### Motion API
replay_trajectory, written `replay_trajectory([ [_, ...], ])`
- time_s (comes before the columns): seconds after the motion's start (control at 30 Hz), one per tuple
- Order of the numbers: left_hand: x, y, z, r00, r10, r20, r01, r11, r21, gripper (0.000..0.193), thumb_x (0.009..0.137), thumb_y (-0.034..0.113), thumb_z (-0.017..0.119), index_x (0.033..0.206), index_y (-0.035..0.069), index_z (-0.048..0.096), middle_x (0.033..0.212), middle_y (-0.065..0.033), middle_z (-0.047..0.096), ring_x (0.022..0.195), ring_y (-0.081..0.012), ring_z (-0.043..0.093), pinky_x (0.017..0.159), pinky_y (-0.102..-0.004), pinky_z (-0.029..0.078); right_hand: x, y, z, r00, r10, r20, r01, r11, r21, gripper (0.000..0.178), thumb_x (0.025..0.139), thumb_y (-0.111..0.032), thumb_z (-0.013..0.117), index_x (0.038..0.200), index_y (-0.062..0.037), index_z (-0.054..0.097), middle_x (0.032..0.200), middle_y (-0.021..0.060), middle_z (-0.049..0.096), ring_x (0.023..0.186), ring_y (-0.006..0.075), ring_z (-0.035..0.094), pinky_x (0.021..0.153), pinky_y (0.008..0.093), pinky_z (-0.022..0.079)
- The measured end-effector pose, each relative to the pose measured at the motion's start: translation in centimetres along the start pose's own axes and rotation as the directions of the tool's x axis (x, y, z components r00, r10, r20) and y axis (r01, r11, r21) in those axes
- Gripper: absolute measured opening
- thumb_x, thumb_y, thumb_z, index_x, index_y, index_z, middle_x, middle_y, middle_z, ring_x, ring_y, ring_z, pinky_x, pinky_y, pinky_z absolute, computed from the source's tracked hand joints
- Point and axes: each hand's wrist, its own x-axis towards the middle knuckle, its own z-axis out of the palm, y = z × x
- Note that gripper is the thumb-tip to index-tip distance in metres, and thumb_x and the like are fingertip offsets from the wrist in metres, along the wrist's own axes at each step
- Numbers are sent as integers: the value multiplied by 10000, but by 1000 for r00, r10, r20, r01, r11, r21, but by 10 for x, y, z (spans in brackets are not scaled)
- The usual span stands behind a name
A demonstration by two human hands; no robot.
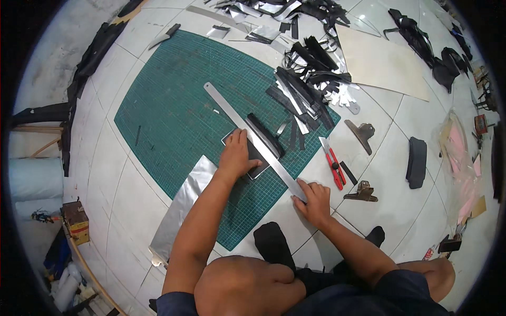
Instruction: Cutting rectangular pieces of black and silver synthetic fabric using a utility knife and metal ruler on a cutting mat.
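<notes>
A long steel ruler [227, 109] lies diagonally across the green cutting mat [174, 95]. My left hand [235, 157] is spread over a dark rectangular piece with pale edges [256, 171], fingertips at the ruler's edge and thumb apart on the piece. The ruler's near end, past the mat's edge, is gripped by my right hand [315, 203], thumb on one side and fingers on the other. Along the ruler's far side rests a narrow black strip [265, 136]. To the right of the mat lies a red utility knife [333, 164] with its blade out.
Black and silver strips [303, 100] pile on the mat's far right. Two metal clips [360, 136] and a dark folded pad [417, 163] lie on the tiles. Silver sheeting [184, 205] overlaps the mat's left edge. A knife [165, 36] rests by its far corner.
</notes>
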Motion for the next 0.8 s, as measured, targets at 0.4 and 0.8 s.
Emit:
replay_trajectory([
  [0.4, 0, 6, -4, 995, -52, 81, 45, 995, 89, 1141, 636, 397, 897, 1515, 24, 273, 1565, -150, 297, 1386, -396, 359, 1119, -457, 405, -5, 5, 7, 997, -27, -69, 25, 999, -36, 490, 834, -294, 760, 1260, -78, 652, 938, 46, 535, 943, 210, 484, 851, 399, 286],
  [0.8, 3, 12, -6, 996, -45, 76, 33, 988, 148, 1125, 646, 381, 897, 1501, 1, 273, 1546, -141, 314, 1359, -376, 390, 1097, -426, 435, -4, 4, 5, 998, 5, -70, -7, 1000, -30, 488, 820, -308, 775, 1243, -94, 662, 937, 47, 537, 951, 216, 479, 863, 402, 293],
])
